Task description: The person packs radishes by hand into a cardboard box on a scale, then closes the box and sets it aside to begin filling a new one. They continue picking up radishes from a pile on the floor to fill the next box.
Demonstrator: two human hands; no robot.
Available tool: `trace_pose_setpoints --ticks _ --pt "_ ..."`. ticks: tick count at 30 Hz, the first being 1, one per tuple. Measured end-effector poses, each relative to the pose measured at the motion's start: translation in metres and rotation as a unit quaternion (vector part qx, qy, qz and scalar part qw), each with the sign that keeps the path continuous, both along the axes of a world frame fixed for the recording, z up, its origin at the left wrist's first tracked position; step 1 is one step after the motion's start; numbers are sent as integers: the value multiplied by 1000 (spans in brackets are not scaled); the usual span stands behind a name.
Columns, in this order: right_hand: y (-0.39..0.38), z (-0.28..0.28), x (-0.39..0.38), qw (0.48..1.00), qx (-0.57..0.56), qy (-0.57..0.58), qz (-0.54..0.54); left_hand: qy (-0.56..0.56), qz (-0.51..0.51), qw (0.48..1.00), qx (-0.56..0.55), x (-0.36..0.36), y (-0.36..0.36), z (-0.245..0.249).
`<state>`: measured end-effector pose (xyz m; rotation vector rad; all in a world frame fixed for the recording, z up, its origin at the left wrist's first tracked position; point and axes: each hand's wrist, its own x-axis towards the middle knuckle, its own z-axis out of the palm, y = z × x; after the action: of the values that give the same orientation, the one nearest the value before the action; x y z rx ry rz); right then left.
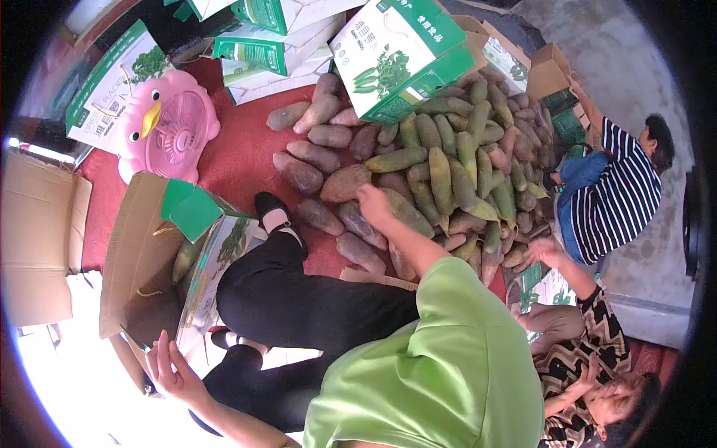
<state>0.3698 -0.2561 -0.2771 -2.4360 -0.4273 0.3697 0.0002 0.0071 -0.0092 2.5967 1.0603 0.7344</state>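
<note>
A big pile of long green and brown gourds [441, 172] lies on the red floor mat. My right hand [373, 203] reaches out from my green sleeve and closes over a brownish gourd [403, 213] at the pile's near edge. My left hand [170, 367] is spread open at the flap of an open green-and-white carton [142, 254] beside my black-trousered legs. One gourd [185, 257] lies inside that carton.
Printed green cartons [396, 52] are stacked behind the pile. A pink duck-shaped fan [170, 123] stands at the left, and a plain cardboard box [37, 239] at the far left. Two other people [612, 194] [582, 351] sit at the right, one reaching into the pile.
</note>
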Motion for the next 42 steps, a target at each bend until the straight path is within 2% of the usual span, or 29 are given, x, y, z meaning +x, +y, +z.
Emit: trace_pose_setpoints --ticks 1,3,5,7,9,13,15,17,18,19,20,21,22,23,25,26,30,33,36,38,42 --pt "-8 2 14 996 72 -40 -22 -4 -1 1000 3 1 0 0" --pt "-21 13 52 988 133 -39 -64 -4 -5 1000 18 3 -1 0" --pt "-39 9 102 978 148 -73 -130 -3 -6 1000 22 1 1 0" --pt "-39 52 134 950 220 -53 -216 -2 -7 1000 24 -1 1 0" --pt "-44 69 169 932 242 -76 -258 3 2 1000 29 -1 2 1" --pt "-46 86 209 931 250 -71 -257 -24 1 999 42 2 6 0" --pt "-41 88 223 931 254 -29 -260 -24 12 999 44 1 8 -2" --pt "-44 69 238 928 282 -28 -244 -22 30 998 49 0 11 -2" --pt "-53 45 254 939 227 -134 -223 -21 24 998 57 0 12 -3" --pt "-46 47 256 934 170 -240 -201 -19 16 998 63 3 12 -1" --pt "-43 49 257 934 178 -240 -196 -25 15 996 80 6 12 0" --pt "-37 75 240 936 247 -96 -232 -28 21 996 85 6 11 2" --pt "-33 90 229 914 307 51 -260 -28 27 996 75 8 10 3" --pt "-30 92 227 915 310 50 -254 -28 32 997 64 10 9 4" --pt "-28 92 228 956 198 -50 -209 -31 39 996 78 14 7 6" --pt "-27 92 229 959 171 -61 -219 -38 37 996 67 15 8 4" --pt "-27 80 241 952 188 -30 -239 -39 36 997 54 17 8 5" --pt "-22 81 237 959 182 -97 -193 -43 38 997 59 20 7 6" --pt "-10 105 227 941 236 -138 -197 -47 47 996 54 20 6 6" --pt "-7 140 210 918 319 -76 -221 -56 55 996 45 20 7 4" --pt "-17 202 170 900 393 -27 -185 -51 62 997 19 19 7 4"
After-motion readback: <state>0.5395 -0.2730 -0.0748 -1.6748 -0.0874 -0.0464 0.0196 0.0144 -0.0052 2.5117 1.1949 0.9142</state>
